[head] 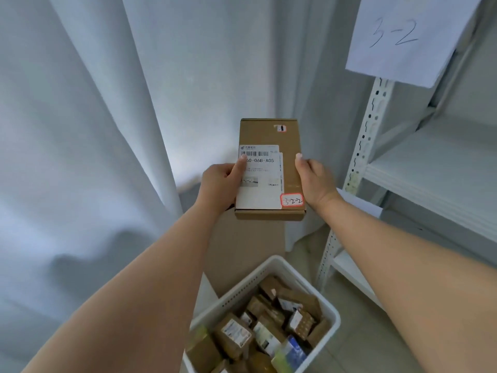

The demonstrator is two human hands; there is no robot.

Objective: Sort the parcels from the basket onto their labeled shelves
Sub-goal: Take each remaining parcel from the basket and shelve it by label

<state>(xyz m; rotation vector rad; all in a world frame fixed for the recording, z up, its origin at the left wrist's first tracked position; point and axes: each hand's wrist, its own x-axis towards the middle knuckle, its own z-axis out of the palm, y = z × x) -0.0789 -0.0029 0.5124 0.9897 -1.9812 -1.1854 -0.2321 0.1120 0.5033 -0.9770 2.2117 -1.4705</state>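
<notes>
you are at the read-and-route step: one parcel is out of the basket and held up at chest height in front of the curtain, label side toward you. the small red-bordered sticker at its near right corner appears to read 3-2-2, though the handwriting is not fully clear. the paper sign on the shelving unit at your right reads 3-2, so the destination is judged to be that unit. the next move calls for swinging the parcel to the right, clearing the perforated upright, and setting it flat on the matching shelf level. your left hand grips the parcel's left edge, thumb lying over the white shipping label. your right hand grips the right edge, thumb on the top face. the remaining fingers of both hands are hidden under the box. the parcel sits between both hands, well above the basket, which holds many more parcels on the floor below.
</notes>
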